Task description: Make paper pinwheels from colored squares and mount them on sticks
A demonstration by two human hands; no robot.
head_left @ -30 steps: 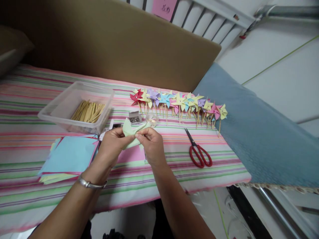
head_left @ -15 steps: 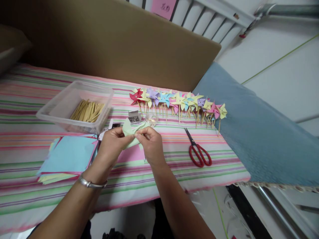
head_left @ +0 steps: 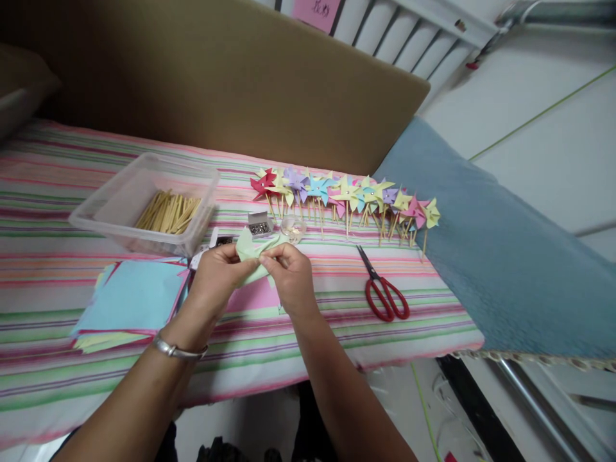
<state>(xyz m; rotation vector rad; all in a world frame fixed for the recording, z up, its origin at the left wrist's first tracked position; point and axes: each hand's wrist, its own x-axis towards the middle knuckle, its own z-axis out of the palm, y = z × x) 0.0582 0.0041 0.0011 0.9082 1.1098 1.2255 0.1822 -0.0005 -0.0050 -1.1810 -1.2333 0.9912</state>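
Between my two hands is a pale green paper pinwheel (head_left: 246, 246), its blades partly folded in. My left hand (head_left: 216, 273) pinches its left side with thumb and fingers closed. On the other side my right hand (head_left: 291, 276) presses thumb and fingertips together at the paper's middle; anything small between those tips is hidden. Below the hands lies a pink paper sheet (head_left: 254, 297). Just beyond them stand a small box of metal pins (head_left: 260, 227) and a round clear dish (head_left: 292, 228) with tiny pieces in it.
A clear plastic tub (head_left: 115, 218) holds bamboo sticks (head_left: 168, 213). In front of it is a stack of coloured paper (head_left: 132, 295). Red-handled scissors (head_left: 385, 298) lie at the right. Finished pinwheels (head_left: 346, 192) line the back, before a brown board (head_left: 216, 83).
Both hands keep their pinch on the green paper and have hardly moved. The whole view has shifted very slightly.
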